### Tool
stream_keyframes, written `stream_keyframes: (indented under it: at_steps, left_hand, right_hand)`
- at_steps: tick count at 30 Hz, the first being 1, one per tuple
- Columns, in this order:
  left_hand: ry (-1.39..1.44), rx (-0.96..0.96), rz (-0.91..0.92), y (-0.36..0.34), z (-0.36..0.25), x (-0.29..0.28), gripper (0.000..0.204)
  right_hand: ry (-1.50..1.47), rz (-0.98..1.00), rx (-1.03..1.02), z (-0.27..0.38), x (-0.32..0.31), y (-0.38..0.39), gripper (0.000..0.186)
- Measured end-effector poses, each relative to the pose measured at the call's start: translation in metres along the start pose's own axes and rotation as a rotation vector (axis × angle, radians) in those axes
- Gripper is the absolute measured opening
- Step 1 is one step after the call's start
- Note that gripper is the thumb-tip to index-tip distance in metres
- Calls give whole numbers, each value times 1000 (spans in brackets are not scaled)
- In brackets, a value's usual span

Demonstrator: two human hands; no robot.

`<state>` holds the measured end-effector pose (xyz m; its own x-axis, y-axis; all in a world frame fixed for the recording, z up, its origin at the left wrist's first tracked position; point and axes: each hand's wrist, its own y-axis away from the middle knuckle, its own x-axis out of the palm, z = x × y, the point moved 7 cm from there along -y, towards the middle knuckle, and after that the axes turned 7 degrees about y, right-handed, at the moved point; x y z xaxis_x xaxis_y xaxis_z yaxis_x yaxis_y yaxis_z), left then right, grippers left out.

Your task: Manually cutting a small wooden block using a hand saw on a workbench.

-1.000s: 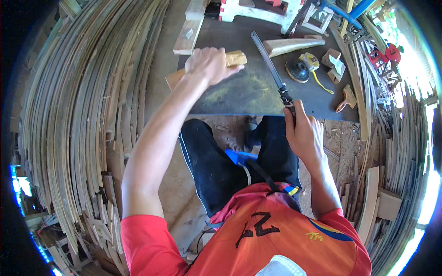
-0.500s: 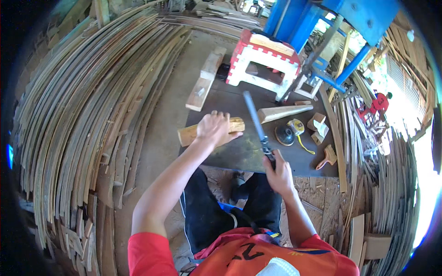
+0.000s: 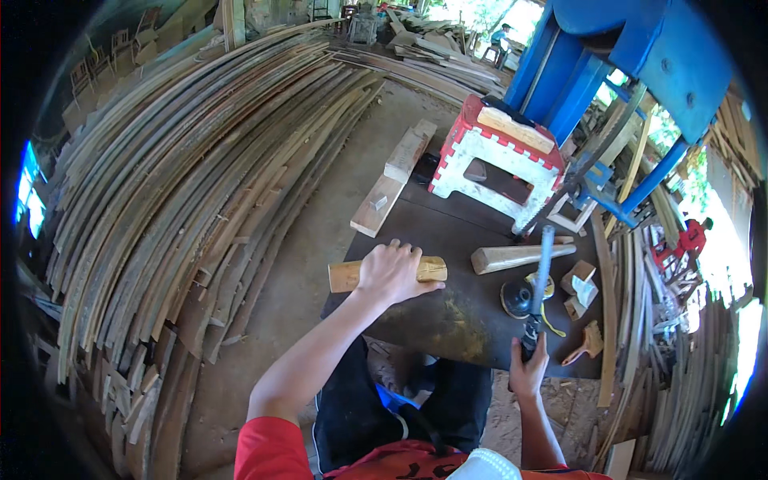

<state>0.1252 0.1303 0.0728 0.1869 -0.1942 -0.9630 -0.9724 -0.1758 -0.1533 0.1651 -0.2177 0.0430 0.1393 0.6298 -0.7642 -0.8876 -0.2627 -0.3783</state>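
My left hand point(image 3: 390, 274) is closed over a short block of yellowish wood point(image 3: 344, 277), pressing it down on the dark work table point(image 3: 428, 324). Both ends of the block show past the hand. Off to the right, my right hand point(image 3: 528, 366) grips the dark handle of a long grey file point(image 3: 546, 260), its blade pointing away from me, apart from the block. Beneath or beside the blade lie a tape measure point(image 3: 549, 286), partly covered by it, and a round black object point(image 3: 516, 299). A tapered wooden piece point(image 3: 512, 258) rests just beyond them.
A wood-handled brush point(image 3: 590, 340) and small wooden blocks point(image 3: 578, 280) lie at the table's right. Behind stands a red-and-white step stool point(image 3: 492, 172) beside a blue machine point(image 3: 656, 56). Long boards point(image 3: 192, 184) fill the left side. Another person point(image 3: 684, 240) is at far right.
My right hand has swung the file right, away from the block, over the tape measure. My left hand still holds the block. The whole view has shifted, showing more of the background.
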Motion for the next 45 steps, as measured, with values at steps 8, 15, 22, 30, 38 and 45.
stream_keyframes:
  at_steps: [8,15,22,30,38,45]
  left_hand:
    - [-63,39,-152,-1,-3,2,74]
    - [-132,29,-216,12,-7,0,74]
    - [-74,-39,-231,12,-9,6,77]
    - [-130,-32,-282,29,-16,11,78]
    - [-50,86,-284,46,-15,8,84]
    - [-16,51,-139,43,-11,-2,91]
  right_hand:
    - [-568,-82,191,-45,17,5,29]
    - [-584,-91,190,-90,35,41,49]
    - [-454,250,377,-117,43,56,81]
    - [-547,-72,134,-3,15,6,14]
    - [-578,-51,-20,-2,17,1,12]
    - [-572,-68,-74,2,15,0,12]
